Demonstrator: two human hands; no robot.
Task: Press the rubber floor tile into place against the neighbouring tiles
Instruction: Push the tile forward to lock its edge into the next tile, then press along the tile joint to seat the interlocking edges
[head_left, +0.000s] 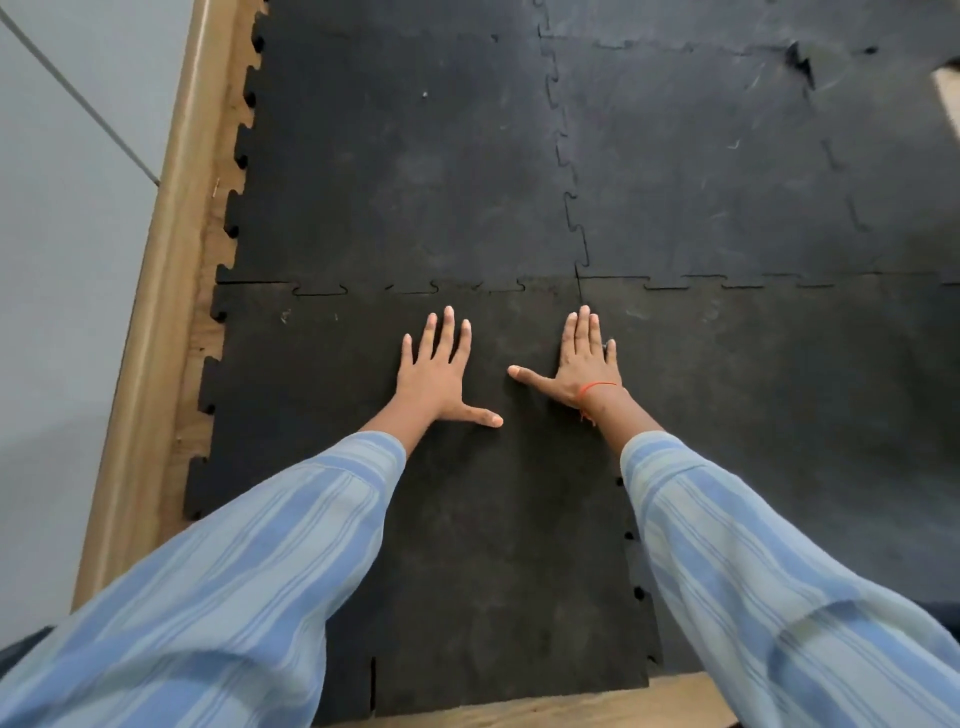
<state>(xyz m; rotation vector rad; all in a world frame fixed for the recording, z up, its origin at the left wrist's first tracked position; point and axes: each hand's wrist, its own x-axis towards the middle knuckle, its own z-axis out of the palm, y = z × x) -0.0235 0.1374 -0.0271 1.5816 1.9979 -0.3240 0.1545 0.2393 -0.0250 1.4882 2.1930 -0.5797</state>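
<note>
A black rubber floor tile (322, 395) with jigsaw edges lies flat in front of me. Its far edge meets the neighbouring tile (405, 171) along an interlocking seam, and its right edge meets another tile (769, 395). My left hand (439, 376) lies palm down on the tile, fingers spread, a little short of the far seam. My right hand (579, 361) is also flat and spread, its fingertips near the corner where the tiles join. An orange thread circles my right wrist. Neither hand holds anything.
A wooden skirting (156, 291) and a strip of plywood subfloor run along the left, beside a grey wall (62, 234). Bare plywood (597, 701) shows at the tile's near edge. More black tiles (701, 156) cover the floor ahead and right.
</note>
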